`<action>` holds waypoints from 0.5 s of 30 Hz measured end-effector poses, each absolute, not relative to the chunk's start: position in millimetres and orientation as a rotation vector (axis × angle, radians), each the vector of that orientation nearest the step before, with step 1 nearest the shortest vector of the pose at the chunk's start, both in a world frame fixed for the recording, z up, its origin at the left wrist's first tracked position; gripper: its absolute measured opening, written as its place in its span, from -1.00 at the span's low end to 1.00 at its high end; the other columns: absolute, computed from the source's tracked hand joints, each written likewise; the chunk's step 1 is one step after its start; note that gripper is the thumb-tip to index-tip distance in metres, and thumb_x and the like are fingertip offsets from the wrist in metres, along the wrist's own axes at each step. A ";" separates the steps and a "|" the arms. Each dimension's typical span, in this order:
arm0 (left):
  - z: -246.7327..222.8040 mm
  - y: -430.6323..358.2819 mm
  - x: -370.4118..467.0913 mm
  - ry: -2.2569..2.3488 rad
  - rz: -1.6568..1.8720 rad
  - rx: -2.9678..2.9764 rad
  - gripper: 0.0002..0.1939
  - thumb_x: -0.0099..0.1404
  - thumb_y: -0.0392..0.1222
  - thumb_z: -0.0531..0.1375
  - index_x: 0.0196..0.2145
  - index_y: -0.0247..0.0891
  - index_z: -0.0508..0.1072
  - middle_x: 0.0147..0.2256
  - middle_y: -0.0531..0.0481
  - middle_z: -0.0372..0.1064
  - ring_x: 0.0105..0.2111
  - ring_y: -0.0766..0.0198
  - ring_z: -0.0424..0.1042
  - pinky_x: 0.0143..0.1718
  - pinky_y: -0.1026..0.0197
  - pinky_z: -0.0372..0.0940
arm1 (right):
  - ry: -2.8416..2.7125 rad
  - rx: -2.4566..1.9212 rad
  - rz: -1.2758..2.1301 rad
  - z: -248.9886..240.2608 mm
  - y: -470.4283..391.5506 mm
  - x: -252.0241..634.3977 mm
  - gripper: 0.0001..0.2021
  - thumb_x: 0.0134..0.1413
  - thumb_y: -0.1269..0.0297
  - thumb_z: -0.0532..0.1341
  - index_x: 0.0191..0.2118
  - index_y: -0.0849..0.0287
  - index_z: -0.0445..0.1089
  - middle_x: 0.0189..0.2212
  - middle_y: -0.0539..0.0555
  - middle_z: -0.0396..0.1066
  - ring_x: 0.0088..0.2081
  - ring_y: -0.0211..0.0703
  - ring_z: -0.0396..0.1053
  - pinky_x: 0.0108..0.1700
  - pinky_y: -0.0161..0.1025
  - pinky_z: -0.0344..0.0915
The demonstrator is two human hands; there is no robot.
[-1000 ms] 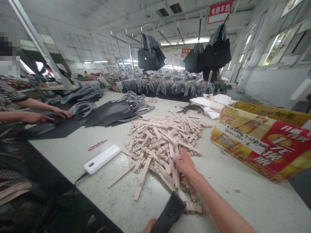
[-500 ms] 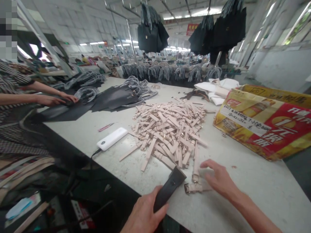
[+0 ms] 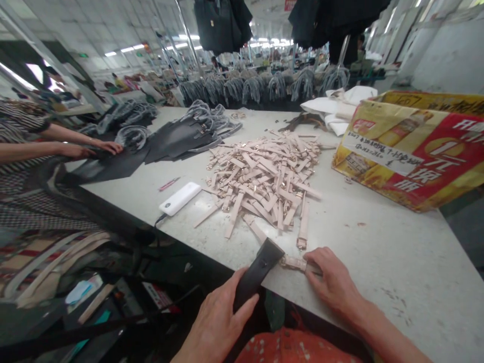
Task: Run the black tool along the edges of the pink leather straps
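Observation:
My left hand (image 3: 221,312) is closed around a folded black strap (image 3: 260,267) near the table's front edge. My right hand (image 3: 330,275) pinches the right end of a pale pink buckled strap (image 3: 294,262) lying on the tabletop. The other end of that pink strap meets the tip of the black one. Just beyond both hands spreads a large heap of pale pink straps (image 3: 260,176) with small metal buckles. One of them (image 3: 303,222) points down toward my right hand.
A yellow and red cardboard box (image 3: 401,151) stands on the right of the table (image 3: 378,242). At left are a white power bank (image 3: 180,198), a pen (image 3: 169,183), black bag pieces (image 3: 177,138) and another person's hands (image 3: 109,146). White cloth (image 3: 340,106) lies behind.
My right hand has closed on the small pink strap, which now reaches the black strap's tip. The view has tilted downward, showing orange clothing. The other person's hands shifted slightly.

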State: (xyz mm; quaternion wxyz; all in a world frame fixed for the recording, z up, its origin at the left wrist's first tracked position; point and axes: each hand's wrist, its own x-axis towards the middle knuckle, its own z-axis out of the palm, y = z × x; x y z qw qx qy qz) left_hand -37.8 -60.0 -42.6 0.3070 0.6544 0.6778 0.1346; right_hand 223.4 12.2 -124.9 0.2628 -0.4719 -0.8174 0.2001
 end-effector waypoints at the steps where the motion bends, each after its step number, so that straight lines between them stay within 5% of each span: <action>1: -40.7 -62.8 -38.1 1.800 0.346 1.744 -0.55 0.28 0.01 0.04 0.10 -0.10 0.22 -0.03 0.00 0.39 -0.04 0.18 0.37 -0.01 0.18 0.22 | -2.213 -1.274 0.547 -124.5 10.0 222.9 -0.82 0.00 0.43 0.11 -0.22 0.17 0.32 -0.32 0.11 0.34 -0.24 -0.07 0.27 -0.20 -0.14 0.24; 8: -34.6 -69.9 -28.3 1.722 0.197 1.827 -0.49 0.29 0.05 0.02 0.16 -0.09 0.14 0.06 -0.03 0.32 0.00 0.13 0.35 0.03 0.12 0.21 | -2.178 -1.297 0.569 -118.8 1.8 217.5 -0.81 0.01 0.29 0.19 -0.20 0.15 0.35 -0.27 0.13 0.33 -0.19 -0.03 0.27 -0.15 -0.10 0.25; 15: -20.0 -61.3 -2.9 1.674 0.064 1.845 -0.50 0.28 -0.01 0.01 0.16 -0.12 0.15 -0.02 -0.09 0.37 -0.09 0.13 0.40 -0.05 0.15 0.24 | -2.052 -1.278 0.674 -122.3 4.0 219.1 -0.87 0.00 0.35 0.15 -0.27 0.17 0.35 -0.15 0.17 0.30 -0.10 -0.03 0.29 -0.07 -0.12 0.27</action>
